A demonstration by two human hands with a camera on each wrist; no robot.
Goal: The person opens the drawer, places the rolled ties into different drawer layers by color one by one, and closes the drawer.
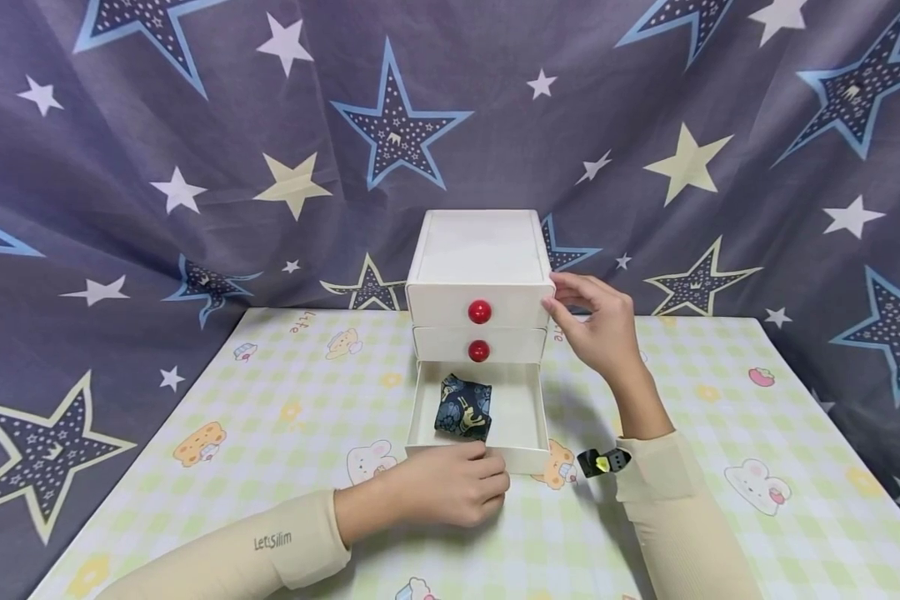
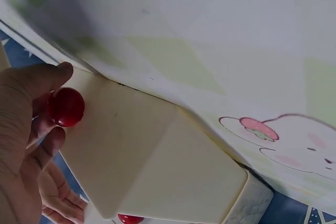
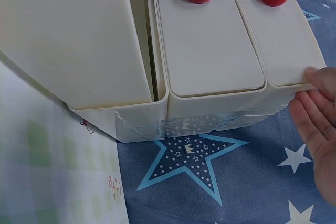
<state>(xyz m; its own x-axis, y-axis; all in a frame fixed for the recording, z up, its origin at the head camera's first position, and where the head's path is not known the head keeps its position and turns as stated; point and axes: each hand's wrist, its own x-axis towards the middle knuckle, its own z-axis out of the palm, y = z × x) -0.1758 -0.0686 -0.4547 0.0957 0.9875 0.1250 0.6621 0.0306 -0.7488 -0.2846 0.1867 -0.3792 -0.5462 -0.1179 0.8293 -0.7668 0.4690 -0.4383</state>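
A white three-drawer cabinet [image 1: 480, 246] stands on the table, its bottom drawer [image 1: 520, 408] pulled out. Inside that drawer lies a folded dark blue patterned cloth [image 1: 463, 407] with a yellowish motif. My left hand [image 1: 450, 485] is at the drawer front, thumb and fingers curled round its red knob [image 2: 66, 107]. High on the cabinet's right side, my right hand [image 1: 596, 321] holds the front corner, thumb on the top drawer's front [image 3: 294, 51] and fingers along the side. The two upper drawers are closed, each with a red knob [image 1: 480, 312].
A checked tablecloth [image 1: 307, 450] with cartoon animals covers the table. Behind the cabinet hangs a dark curtain [image 1: 487, 158] printed with stars. A small black device with a yellow-green mark [image 1: 603, 462] sits at the right wrist.
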